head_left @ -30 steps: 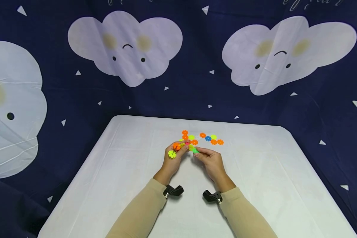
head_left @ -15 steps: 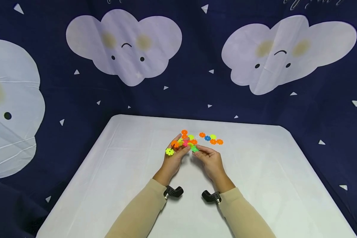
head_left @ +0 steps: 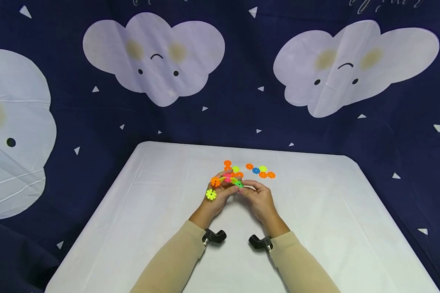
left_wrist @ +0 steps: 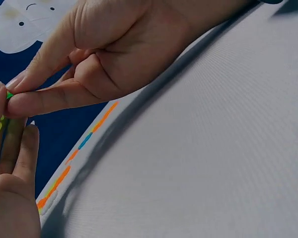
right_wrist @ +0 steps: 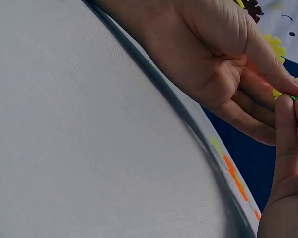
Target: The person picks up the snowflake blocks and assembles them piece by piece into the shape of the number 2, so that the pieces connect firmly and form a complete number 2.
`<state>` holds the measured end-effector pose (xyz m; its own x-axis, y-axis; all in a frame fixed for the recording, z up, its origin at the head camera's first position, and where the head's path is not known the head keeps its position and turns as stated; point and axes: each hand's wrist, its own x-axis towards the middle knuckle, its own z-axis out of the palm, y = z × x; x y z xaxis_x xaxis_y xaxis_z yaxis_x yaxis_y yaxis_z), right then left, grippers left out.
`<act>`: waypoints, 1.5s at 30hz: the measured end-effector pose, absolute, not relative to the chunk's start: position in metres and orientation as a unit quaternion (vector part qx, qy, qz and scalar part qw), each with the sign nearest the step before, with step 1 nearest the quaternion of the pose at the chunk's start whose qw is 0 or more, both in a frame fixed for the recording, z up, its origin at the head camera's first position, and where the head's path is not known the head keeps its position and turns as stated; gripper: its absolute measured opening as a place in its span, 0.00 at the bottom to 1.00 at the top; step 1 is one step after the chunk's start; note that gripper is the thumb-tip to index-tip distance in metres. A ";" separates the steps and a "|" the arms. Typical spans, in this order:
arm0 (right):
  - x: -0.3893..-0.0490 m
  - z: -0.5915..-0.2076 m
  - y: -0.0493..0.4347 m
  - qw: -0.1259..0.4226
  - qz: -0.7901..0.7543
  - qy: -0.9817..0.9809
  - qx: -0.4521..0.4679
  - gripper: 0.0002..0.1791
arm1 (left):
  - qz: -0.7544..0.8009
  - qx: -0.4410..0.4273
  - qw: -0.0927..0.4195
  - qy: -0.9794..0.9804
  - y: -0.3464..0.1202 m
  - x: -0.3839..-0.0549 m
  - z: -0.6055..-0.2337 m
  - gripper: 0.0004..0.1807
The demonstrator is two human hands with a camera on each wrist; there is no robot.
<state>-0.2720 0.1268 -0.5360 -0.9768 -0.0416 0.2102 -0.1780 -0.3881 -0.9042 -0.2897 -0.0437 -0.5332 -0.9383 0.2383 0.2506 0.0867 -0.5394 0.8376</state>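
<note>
My left hand [head_left: 216,200] holds up a chain of interlocking flower-shaped plastic discs [head_left: 227,178], in orange, yellow and pink. A yellow disc [head_left: 211,194] is at its near-left end, over the left hand. The green disc [head_left: 238,184] at the right end is pinched between the thumb and fingertips of my right hand [head_left: 261,199]. The left thumb's tip reaches that same green disc. In the left wrist view only a sliver of the green disc [left_wrist: 10,94] shows between both hands' fingertips. The right wrist view shows yellow notched discs [right_wrist: 275,48] behind the left thumb.
Behind the hands, on the white table [head_left: 315,211], lie several orange and yellow discs [head_left: 227,163]. Farther right is a row of orange, yellow and blue discs [head_left: 256,170]. A dark blue cloth with clouds [head_left: 242,118] hangs beyond the table's far edge.
The left fingers, raised half a second ago, have come down round the chain. The left thumb has moved right to the green disc. The chain's yellow end has dropped lower; the right hand has hardly moved.
</note>
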 end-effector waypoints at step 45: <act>-0.304 -0.538 0.198 0.199 0.469 -0.856 -0.084 0.18 | 0.884 0.135 0.088 0.439 -0.043 -0.295 -0.534 0.37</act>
<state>-0.3043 0.1980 -0.5376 -0.9067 0.3310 0.2614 -0.0420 0.5458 -0.8369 -0.2950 -0.0426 -0.5341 -0.9481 0.2738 0.1618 -0.0364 -0.5988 0.8001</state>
